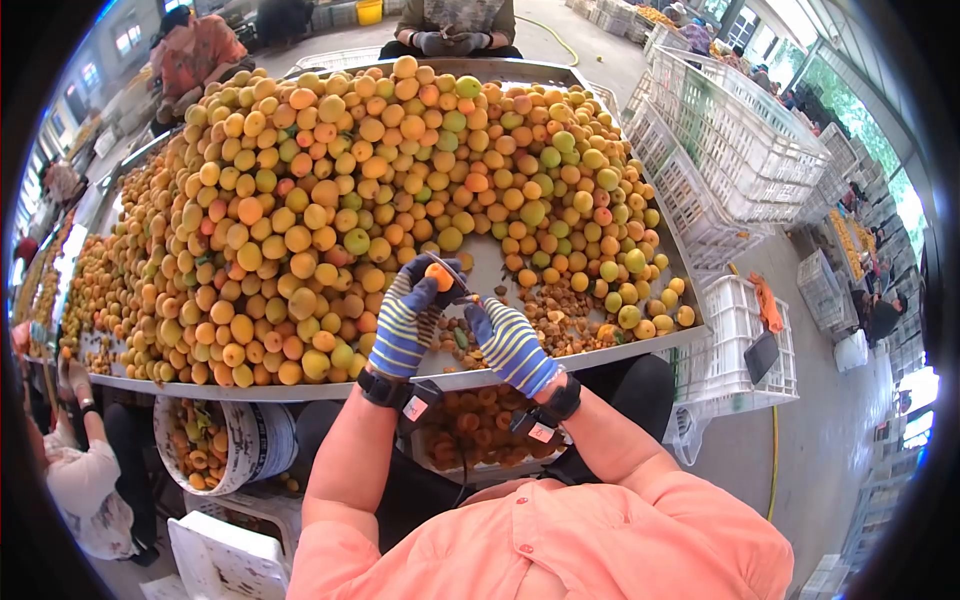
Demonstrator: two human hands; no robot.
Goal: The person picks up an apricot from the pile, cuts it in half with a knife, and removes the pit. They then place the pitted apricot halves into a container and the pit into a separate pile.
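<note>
Two gloved hands above bare tray (pixel 620 346) edge: left hand (pixel 405 325) around apricot (pixel 439 276), right hand (pixel 512 347) around blade (pixel 456 276).

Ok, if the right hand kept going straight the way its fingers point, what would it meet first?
Most likely the apricot pinched in the left hand. The right hand, gripping a thin blade, points up-left at it. Depth is hard to judge.
</note>
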